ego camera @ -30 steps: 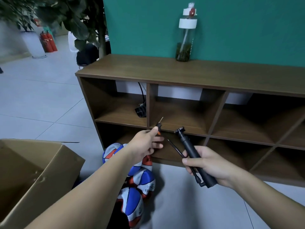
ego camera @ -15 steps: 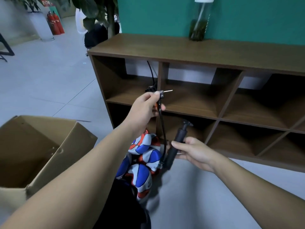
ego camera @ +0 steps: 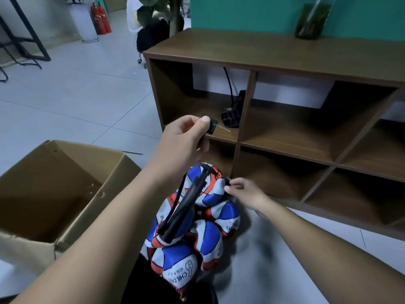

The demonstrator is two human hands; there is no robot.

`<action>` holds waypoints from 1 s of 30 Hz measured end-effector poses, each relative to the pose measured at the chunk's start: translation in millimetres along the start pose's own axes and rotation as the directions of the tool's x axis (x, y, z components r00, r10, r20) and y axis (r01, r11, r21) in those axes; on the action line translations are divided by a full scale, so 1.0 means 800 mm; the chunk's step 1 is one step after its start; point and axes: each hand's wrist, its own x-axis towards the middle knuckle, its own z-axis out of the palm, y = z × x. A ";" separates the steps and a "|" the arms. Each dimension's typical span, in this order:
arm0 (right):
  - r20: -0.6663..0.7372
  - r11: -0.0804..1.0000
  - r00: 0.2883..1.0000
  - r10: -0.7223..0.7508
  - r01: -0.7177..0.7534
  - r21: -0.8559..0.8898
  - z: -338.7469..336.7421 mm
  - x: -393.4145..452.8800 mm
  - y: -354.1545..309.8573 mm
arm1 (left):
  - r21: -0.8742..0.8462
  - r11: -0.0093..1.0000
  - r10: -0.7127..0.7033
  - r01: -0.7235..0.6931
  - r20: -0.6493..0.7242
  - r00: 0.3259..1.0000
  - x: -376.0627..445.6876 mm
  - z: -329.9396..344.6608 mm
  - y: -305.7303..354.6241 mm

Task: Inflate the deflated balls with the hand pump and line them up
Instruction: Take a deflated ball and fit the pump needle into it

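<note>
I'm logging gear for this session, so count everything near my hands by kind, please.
Deflated balls: 4 visible in the pile, maybe more hidden
Hand pump: 1
Needle fitting: 1
Cardboard box: 1
Shelf unit: 1
Total: 8

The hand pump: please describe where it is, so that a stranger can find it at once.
On the floor before the brown shelf lies a pile of flat red, white and blue balls. The hand pump lies slanted on top of that pile. It alone there is a slim black tube, with a thin black hose running up to the left hand.
</note>
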 end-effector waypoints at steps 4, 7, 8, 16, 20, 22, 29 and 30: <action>-0.013 0.998 1.000 0.006 -0.006 0.056 0.032 0.072 -0.015 | 0.025 0.999 -0.032 0.034 -0.080 0.996 0.012 -0.018 -0.012; -0.018 0.997 0.998 0.064 -0.063 0.045 0.057 0.119 -0.010 | 0.031 0.998 -0.058 0.062 -0.107 0.993 0.026 -0.018 -0.019; -0.018 0.996 0.996 0.086 -0.086 0.024 0.064 0.132 -0.007 | 0.034 0.997 -0.069 0.073 -0.110 0.991 0.031 -0.018 -0.021; 0.036 0.963 0.967 0.253 -0.255 0.087 0.089 0.201 0.024 | 0.044 0.983 -0.176 0.179 -0.075 0.982 0.054 -0.023 -0.039; -0.026 0.966 0.979 0.203 -0.196 0.169 0.069 0.175 0.003 | -0.018 0.979 -0.203 0.202 -0.027 0.979 0.057 -0.017 -0.040; -0.066 0.983 0.990 0.123 -0.113 0.145 0.038 0.144 -0.019 | -0.023 0.980 -0.196 0.196 0.001 0.981 0.056 -0.009 -0.039; -0.125 0.995 0.987 -0.097 0.097 -0.011 -0.118 -0.017 -0.051 | 0.009 0.987 -0.161 0.161 0.077 0.984 0.042 0.052 -0.018; -0.150 0.993 0.982 -0.115 0.108 -0.055 -0.139 -0.044 -0.053 | 0.017 0.987 -0.158 0.157 0.089 0.983 0.040 0.061 -0.016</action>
